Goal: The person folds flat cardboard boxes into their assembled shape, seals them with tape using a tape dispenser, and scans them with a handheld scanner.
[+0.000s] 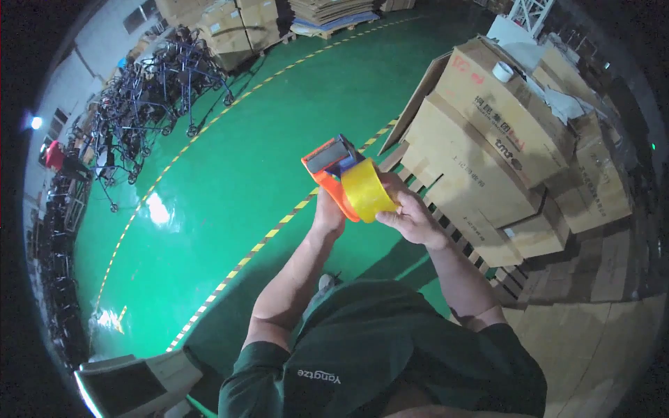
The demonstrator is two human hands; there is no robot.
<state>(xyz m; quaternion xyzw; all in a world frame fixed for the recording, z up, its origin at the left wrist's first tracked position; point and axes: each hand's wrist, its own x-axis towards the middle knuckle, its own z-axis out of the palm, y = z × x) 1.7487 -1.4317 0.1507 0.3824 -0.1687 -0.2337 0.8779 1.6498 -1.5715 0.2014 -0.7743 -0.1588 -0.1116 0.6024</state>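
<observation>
Held up in front of me is an orange and dark blue tape dispenser loaded with a wide yellow tape roll. My left hand is closed round the lower part of the dispenser, its fingers mostly hidden behind it. On the other side, my right hand grips the yellow roll, with the thumb on its near edge and the fingers behind it. Both hands are above the green floor, left of the stacked cardboard boxes.
The boxes stand on a wooden pallet at the right, with a white tape roll on top. Dark wheeled frames crowd the left. A person in red is at the far left. Yellow-black floor lines cross the green floor.
</observation>
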